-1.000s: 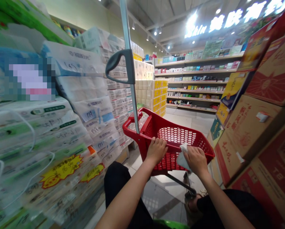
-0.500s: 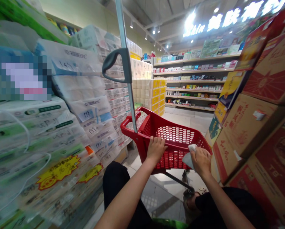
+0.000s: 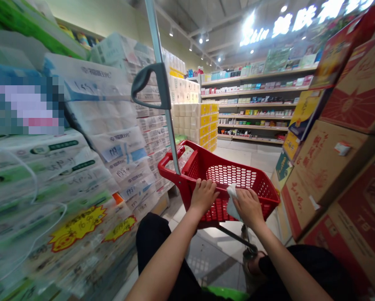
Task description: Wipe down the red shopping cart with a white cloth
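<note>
A red plastic shopping cart (image 3: 234, 172) with a perforated basket stands in front of me. From its left end rises a metal pole with a grey loop handle (image 3: 167, 88). My left hand (image 3: 203, 195) grips the near rim of the basket, fingers curled over the edge. Farther right on the same rim, my right hand (image 3: 247, 204) presses a white cloth (image 3: 233, 205) against the red plastic. Part of the cloth hangs down the outer side, and the rest is hidden under the palm.
Stacked tissue packs (image 3: 112, 121) with price signs line the left side. Cardboard boxes (image 3: 325, 163) are piled on the right. Shelves of small goods (image 3: 253, 94) stand at the back. Below the cart are wheels (image 3: 250, 252) and a tiled floor, and my knees flank it.
My right hand has slid left along the rim with the white cloth, closer to my left hand. The left hand keeps its place on the rim.
</note>
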Tool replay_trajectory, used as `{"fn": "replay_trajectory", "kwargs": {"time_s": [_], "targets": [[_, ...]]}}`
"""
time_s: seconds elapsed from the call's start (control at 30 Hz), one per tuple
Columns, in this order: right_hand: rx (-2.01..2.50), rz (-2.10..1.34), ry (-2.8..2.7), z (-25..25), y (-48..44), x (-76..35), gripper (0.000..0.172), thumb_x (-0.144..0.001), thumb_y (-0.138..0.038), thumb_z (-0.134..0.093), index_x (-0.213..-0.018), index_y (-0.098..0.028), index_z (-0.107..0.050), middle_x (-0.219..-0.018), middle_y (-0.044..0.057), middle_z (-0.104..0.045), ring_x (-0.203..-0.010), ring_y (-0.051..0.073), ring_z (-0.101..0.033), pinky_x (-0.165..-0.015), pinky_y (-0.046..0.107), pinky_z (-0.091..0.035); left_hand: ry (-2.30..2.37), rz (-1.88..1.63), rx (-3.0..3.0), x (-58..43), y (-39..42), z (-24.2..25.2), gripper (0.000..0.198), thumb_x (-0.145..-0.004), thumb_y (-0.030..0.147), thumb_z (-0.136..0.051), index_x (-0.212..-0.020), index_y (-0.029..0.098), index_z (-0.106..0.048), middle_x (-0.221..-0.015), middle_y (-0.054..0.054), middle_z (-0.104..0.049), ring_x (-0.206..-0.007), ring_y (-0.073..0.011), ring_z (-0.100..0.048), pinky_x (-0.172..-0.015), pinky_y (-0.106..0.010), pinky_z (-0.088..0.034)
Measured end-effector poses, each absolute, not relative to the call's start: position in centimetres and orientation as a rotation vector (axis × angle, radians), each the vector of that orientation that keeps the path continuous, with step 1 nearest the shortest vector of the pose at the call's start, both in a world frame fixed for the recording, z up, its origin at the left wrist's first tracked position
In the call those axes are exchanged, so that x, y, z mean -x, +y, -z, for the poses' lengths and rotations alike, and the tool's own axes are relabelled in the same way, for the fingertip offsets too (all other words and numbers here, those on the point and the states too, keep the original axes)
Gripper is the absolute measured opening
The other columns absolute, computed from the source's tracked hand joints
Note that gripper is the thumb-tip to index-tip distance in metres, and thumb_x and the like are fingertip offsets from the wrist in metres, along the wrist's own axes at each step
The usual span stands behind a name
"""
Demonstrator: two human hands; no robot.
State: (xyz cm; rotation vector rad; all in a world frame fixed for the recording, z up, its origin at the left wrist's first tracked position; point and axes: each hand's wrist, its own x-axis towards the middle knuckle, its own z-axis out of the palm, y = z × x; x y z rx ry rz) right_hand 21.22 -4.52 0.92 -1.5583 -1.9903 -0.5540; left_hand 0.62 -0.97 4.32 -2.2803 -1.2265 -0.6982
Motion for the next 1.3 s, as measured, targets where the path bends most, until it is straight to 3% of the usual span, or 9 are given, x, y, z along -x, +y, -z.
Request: {"fn": "replay_trajectory", "kwargs": {"time_s": [0.37,0.53,0.63,0.83,1.07,1.3], "targets": [[1.8,0.661,-1.715,4.1,-6.5,-34.0,0.039,-0.091,-0.039,-0.032,-0.116,-0.016,-0.052,-0.117,0.013,-0.062,-0.114,0.026,-0.053,-0.108,0.046,-0.024,-1.238,0.709,2.278,-0.8,-0.9,-4.3,0.022,-0.091,0.041,-0.052,-0.102,0.022,-0.056,-0.108,-0.007,-0.057,-0.102,-0.0242,-0.049,-0.106,-0.045,-0.029],[1.809,0.652,-1.647,3.3,-5.7,-30.3,0.041,-0.092,-0.04,-0.031,-0.113,-0.013,-0.056,-0.11,0.016,-0.063,-0.109,0.028,-0.053,-0.104,0.047,-0.029,-1.272,0.685,2.249,-1.2,-0.8,-4.2,0.024,-0.089,0.041,-0.056,-0.102,0.022,-0.057,-0.107,-0.008,-0.057,-0.102,-0.0251,-0.05,-0.105,-0.047,-0.03],[1.693,0.602,-1.784,1.7,-5.2,-25.7,0.039,-0.095,-0.039,-0.033,-0.117,-0.017,-0.055,-0.115,0.012,-0.063,-0.11,0.025,-0.052,-0.106,0.044,-0.026,-1.279,0.681,2.244,-1.4,-0.8,-4.2,0.025,-0.089,0.043,-0.057,-0.102,0.021,-0.058,-0.107,-0.008,-0.057,-0.101,-0.0254,-0.05,-0.104,-0.047,-0.03],[1.486,0.413,-2.002,-1.3,-4.1,-18.2,0.037,-0.098,-0.035,-0.031,-0.123,-0.02,-0.054,-0.12,0.009,-0.063,-0.11,0.021,-0.054,-0.1,0.036,-0.034,-1.272,0.676,2.24,-1.3,-1.1,-4.3,0.021,-0.091,0.04,-0.054,-0.101,0.022,-0.058,-0.104,-0.007,-0.057,-0.099,-0.0246,-0.05,-0.102,-0.046,-0.031],[1.534,0.521,-1.975,-0.5,-5.4,-23.0,0.037,-0.098,-0.033,-0.032,-0.126,-0.021,-0.053,-0.122,0.006,-0.063,-0.113,0.019,-0.055,-0.113,0.041,-0.017,-1.211,0.676,2.277,-0.4,-1.1,-4.5,0.022,-0.093,0.041,-0.049,-0.106,0.025,-0.056,-0.107,-0.005,-0.057,-0.1,-0.0236,-0.05,-0.103,-0.044,-0.03],[1.728,0.576,-1.762,2.1,-6.8,-31.9,0.04,-0.096,-0.041,-0.03,-0.113,-0.02,-0.059,-0.112,0.008,-0.067,-0.107,0.022,-0.059,-0.111,0.046,-0.017,-1.249,0.706,2.28,-0.8,-1.5,-4.6,0.024,-0.094,0.042,-0.045,-0.1,0.022,-0.057,-0.107,-0.007,-0.057,-0.102,-0.0247,-0.048,-0.105,-0.045,-0.029]]}}
